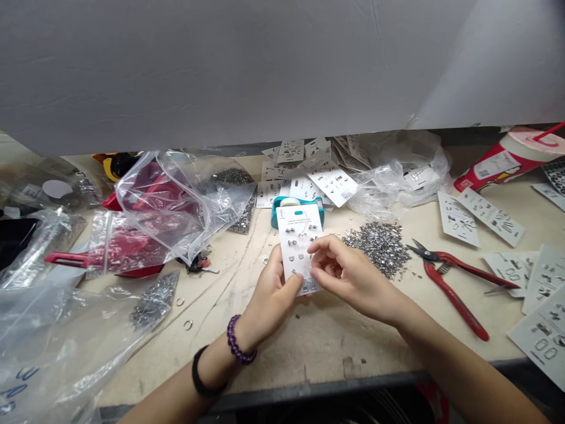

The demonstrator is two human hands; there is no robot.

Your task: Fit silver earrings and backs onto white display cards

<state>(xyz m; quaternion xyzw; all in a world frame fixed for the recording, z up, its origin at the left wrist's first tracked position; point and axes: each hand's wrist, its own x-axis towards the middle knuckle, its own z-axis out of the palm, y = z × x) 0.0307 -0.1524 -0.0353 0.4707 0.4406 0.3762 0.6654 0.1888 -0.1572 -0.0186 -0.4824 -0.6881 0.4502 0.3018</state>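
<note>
A white card with several small metal earrings on it is held upright near the middle. My left hand grips its lower left edge, thumb on the front. At the card's right side is my right hand, its thumb and fingers curled close together beside the card; whether a small piece is between them is hidden. Behind the card stands a teal tape dispenser. A heap of small metal pieces lies just beyond my right hand.
Red-handled cutters and more earring cards lie at the right, near a red cup. Plastic bags cover the left side. Cards are stacked at the back. A grey panel overhangs the table.
</note>
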